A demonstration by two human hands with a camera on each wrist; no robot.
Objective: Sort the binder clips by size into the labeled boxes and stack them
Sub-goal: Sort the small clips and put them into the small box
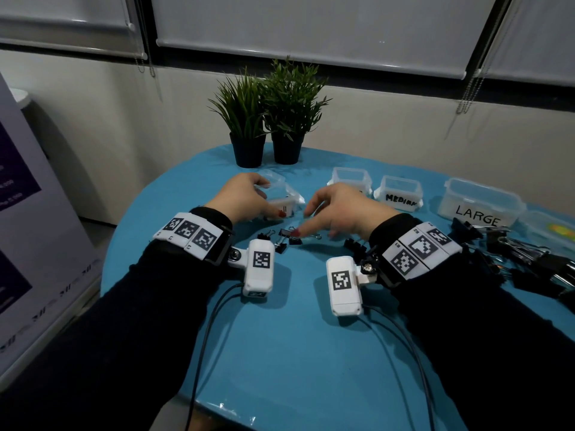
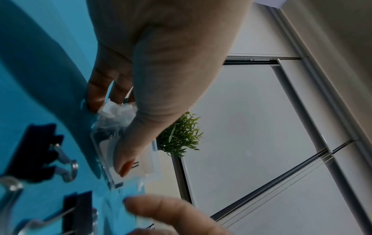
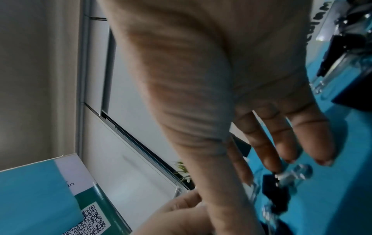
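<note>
Bare blue tablecloth (image 1: 295, 353) lies open near the front edge; small black binder clips (image 1: 281, 241) and clear plastic boxes (image 1: 398, 192) obstruct beyond.

Table (image 1: 298, 353): smooth blue cover, slight sheen. Boxes (image 1: 480, 200): clear to frosted plastic, glossy, white paper labels. Clips (image 1: 281, 245): matt black bodies, shiny wire metal handles. Pots (image 1: 248, 150): matt black. Wrist bands (image 1: 193, 233): white plastic, printed markers. Sleeves (image 1: 133, 321): dark matt cloth.
</note>
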